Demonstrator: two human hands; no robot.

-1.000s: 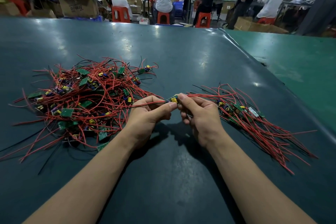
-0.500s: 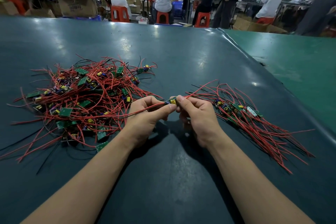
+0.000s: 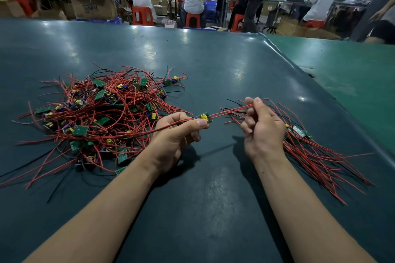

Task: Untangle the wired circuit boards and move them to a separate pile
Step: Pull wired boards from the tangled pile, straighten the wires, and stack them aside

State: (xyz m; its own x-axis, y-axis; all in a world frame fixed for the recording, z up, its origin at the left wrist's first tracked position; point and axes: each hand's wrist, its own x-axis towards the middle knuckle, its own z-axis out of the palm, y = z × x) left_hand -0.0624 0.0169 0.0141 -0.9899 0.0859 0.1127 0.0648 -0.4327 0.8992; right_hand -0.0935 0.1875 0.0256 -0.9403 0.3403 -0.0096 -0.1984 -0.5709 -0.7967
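Observation:
A tangled heap of small green circuit boards with red and black wires (image 3: 100, 117) lies on the left of the dark table. A combed-out pile of wired boards (image 3: 310, 151) lies to the right. My left hand (image 3: 177, 136) pinches one small circuit board (image 3: 204, 117) with a yellow part, between thumb and forefinger. Red wires run from that board to my right hand (image 3: 261, 130), which pinches them near their free ends above the right pile. More red wire trails from the board back under my left hand into the heap.
The dark green table mat (image 3: 203, 198) ends at a raised seam (image 3: 316, 83) on the right, with a lighter green table (image 3: 352, 70) beyond. Across the far edge, several people sit on orange stools (image 3: 142, 15) at benches, among cardboard boxes (image 3: 94, 7).
My hands have drawn apart. The right hand slid along the red wires up and to the right, stretching them straight, while the left hand kept hold of the board.

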